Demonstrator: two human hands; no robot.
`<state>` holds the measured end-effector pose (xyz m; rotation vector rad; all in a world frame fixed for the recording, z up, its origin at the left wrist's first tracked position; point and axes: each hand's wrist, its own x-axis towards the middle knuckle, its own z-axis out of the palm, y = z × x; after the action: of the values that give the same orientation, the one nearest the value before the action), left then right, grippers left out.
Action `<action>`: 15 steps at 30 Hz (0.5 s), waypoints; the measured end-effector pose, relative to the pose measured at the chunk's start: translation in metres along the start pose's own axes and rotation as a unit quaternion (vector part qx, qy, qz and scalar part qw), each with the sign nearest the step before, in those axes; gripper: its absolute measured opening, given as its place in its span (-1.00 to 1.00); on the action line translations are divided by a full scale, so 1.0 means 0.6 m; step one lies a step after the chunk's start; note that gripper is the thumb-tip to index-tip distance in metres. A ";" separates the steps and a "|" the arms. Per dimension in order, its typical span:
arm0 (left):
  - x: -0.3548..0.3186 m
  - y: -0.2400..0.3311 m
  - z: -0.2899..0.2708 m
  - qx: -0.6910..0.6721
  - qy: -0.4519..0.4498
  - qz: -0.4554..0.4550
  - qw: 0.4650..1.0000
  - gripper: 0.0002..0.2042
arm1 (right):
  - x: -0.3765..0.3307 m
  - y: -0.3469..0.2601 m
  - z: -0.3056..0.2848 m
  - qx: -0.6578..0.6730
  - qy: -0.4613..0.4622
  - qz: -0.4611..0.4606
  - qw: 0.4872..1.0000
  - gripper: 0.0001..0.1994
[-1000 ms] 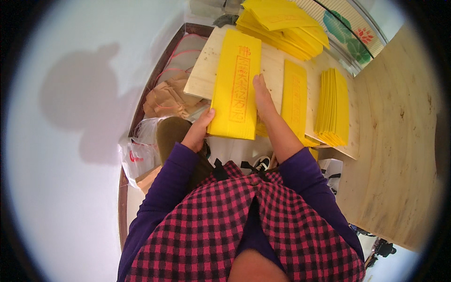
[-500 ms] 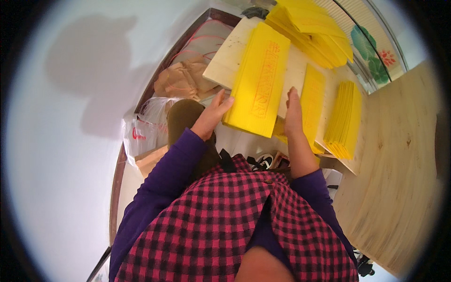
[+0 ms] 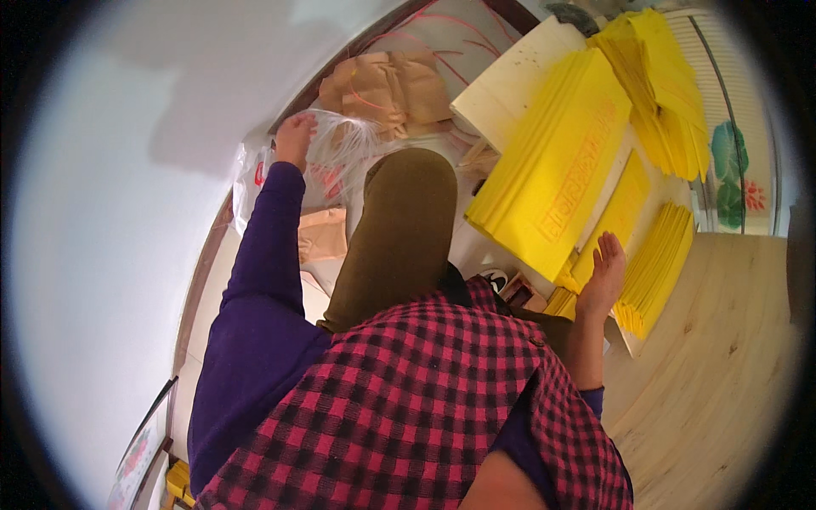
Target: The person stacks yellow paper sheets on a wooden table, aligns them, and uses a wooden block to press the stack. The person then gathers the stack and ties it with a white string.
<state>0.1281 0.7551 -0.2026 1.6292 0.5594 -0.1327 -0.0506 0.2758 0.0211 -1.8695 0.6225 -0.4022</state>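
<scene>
My left hand (image 3: 295,142) is stretched out to the far left, at a crumpled clear plastic bag (image 3: 338,144) with red print. Its fingers are curled in at the bag's edge and look closed on the film. A thick stack of yellow printed paper sheets (image 3: 557,166) lies aslant on a pale board (image 3: 512,81). Beside its near right side, my right hand (image 3: 602,276) is held up with straight fingers and nothing in it. Next to that hand are a narrower yellow stack (image 3: 625,200) and a fanned yellow bundle (image 3: 654,272).
Brown paper (image 3: 387,89) lies beyond the bag, with another brown piece (image 3: 323,235) nearer. More yellow sheets (image 3: 659,93) are heaped at the far right. My bent knee (image 3: 412,217) sits between bag and stack. A white wall (image 3: 93,255) borders the left; a wooden surface (image 3: 722,357), the right.
My left hand has left the yellow stack and moved left to the plastic bag. My right hand stays near the stack's right side. The view has turned leftward, and the stack's sheets look more fanned.
</scene>
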 end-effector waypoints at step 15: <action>0.254 -0.257 0.189 0.553 -0.200 0.088 0.804 -0.69 | -0.032 0.006 -0.029 -0.136 0.015 0.075 0.988 -0.49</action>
<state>0.2217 0.6940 -0.4200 2.6711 -0.0773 -0.7607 -0.0762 0.2730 0.0242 -2.0590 0.8687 -0.2566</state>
